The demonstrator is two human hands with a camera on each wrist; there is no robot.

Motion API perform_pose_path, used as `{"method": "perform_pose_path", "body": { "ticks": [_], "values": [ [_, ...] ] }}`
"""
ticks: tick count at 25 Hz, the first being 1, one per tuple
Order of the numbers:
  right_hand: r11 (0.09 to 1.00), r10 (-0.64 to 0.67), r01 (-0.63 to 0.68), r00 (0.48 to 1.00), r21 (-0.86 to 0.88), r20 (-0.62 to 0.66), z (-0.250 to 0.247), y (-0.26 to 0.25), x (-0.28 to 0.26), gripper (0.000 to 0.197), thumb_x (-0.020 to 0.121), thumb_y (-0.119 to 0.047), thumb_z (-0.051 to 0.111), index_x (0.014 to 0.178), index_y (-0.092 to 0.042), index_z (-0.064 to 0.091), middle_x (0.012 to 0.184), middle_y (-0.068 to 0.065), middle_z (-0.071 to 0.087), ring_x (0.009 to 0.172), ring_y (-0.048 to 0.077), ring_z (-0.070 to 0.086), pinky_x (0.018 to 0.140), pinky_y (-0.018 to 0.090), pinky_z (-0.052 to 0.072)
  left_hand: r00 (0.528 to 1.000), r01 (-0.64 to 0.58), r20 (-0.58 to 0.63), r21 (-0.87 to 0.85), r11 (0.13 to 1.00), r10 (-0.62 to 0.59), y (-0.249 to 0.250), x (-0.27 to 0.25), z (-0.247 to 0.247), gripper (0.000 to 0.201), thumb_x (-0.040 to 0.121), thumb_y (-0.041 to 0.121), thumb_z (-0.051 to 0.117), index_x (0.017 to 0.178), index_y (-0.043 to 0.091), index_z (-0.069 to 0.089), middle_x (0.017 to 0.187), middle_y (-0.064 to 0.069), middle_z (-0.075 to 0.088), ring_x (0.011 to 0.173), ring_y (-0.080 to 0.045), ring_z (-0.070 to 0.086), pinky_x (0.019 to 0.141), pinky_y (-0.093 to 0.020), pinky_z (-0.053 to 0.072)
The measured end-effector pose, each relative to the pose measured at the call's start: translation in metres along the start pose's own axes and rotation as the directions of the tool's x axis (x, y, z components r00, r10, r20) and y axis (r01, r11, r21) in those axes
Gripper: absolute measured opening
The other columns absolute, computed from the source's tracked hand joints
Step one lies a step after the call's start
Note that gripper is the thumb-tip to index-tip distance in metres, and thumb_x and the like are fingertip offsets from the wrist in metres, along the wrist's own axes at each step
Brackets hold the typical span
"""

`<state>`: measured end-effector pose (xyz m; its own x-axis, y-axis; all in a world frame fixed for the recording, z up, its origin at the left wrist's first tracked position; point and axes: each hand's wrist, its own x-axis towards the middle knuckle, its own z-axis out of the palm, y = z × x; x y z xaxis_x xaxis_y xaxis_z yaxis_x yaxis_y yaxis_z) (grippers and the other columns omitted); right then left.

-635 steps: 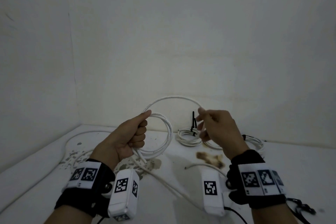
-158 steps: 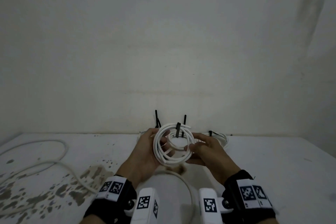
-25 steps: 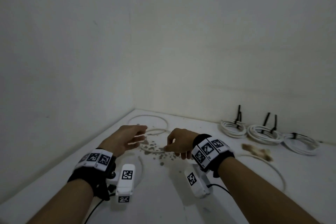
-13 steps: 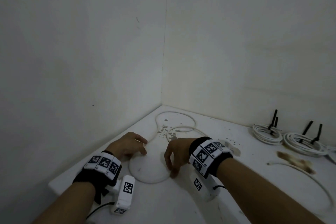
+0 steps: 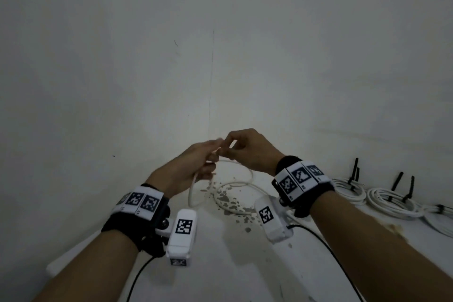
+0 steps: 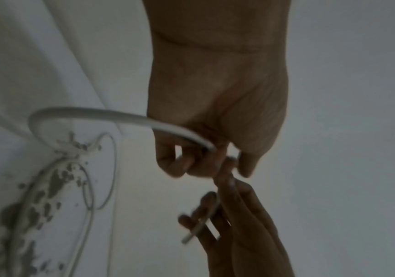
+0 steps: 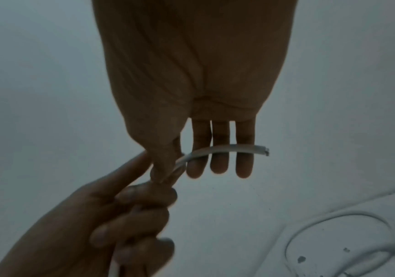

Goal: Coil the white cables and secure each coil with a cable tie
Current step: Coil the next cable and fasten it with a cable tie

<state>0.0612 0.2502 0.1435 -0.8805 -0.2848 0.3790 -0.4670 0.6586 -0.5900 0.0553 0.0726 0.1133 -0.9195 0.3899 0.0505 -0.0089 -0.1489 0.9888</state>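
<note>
Both hands raised over worktop [image 5: 245, 265], meeting on one white cable [image 5: 192, 191]: left hand [image 5: 193, 167] clenched round it, right hand [image 5: 247, 152] pinching its end; rest trails on worktop.

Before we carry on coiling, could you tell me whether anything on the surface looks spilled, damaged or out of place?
Yes: dark flecks and blotches are scattered over the white surface around the loose cable, like spilled or flaking material. A brownish smear lies near the tied coils.
</note>
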Motion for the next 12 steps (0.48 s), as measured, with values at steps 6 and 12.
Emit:
{"method": "perform_pose_path", "body": {
  "ticks": [6,12],
  "values": [
    [0.641,0.35,-0.279,0.935,0.715,0.051,0.031,0.017,-0.029,0.063,0.078,-0.061,0.063,0.132,-0.034,0.045,0.121,0.002,0.066,0.116,0.016,0.059,0.103,0.043,0.041,0.991,-0.133,-0.066,-0.399,0.907,0.116,0.051,0.02,0.046,0.029,0.101,0.014,0.046,0.127,0.009,0.058,0.059,0.004,0.039,0.044,-0.007,0.033,0.041,-0.019,0.03],
    [0.891,0.125,-0.16,0.986,0.424,0.11,0.015,0.029,-0.061,0.033,0.1,-0.038,0.055,0.076,-0.017,0.06,0.071,0.002,0.059,0.069,0.017,0.054,0.068,0.025,0.046,0.961,-0.183,-0.185,0.135,0.974,0.206,0.067,0.024,0.038,0.035,0.093,0.016,0.039,0.118,0.019,0.064,0.104,0.001,0.075,0.085,-0.016,0.064,0.069,-0.031,0.042]
  ]
}}
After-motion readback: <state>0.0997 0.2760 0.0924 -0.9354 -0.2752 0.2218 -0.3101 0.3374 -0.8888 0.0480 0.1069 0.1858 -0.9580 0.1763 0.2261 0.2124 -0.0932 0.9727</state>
